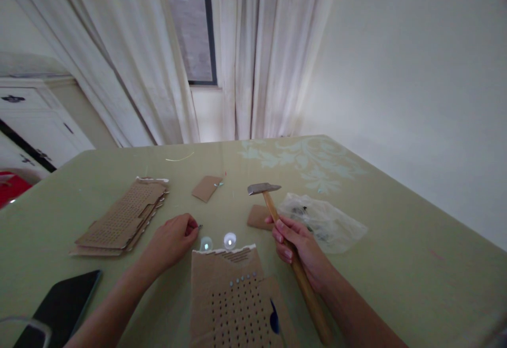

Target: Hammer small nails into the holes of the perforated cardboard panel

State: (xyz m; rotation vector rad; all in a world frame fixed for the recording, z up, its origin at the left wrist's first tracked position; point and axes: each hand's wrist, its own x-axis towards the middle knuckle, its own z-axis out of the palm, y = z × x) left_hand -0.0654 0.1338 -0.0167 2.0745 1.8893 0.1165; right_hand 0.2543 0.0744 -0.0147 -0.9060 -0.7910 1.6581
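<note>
My right hand (295, 240) is wrapped around the wooden handle of a hammer (271, 204), its steel head raised at the upper end. My left hand (176, 237) is closed in a pinch; a tiny dark metal piece that looks like a nail (200, 226) sticks out from the fingertips. Between the hands, at the near edge, lies a cardboard piece (225, 269) with a torn white end. Rows of small holes cover it, and several pale grey round dots sit along its top row. Neither hand touches this cardboard.
A stack of perforated cardboard (119, 216) lies on the left, with a dark tablet or phone (59, 308) nearer. Two small cardboard pieces (206, 188) are farther back, one behind the hammer. A clear plastic bag (336, 226) with small dark bits lies right. A wall borders the table.
</note>
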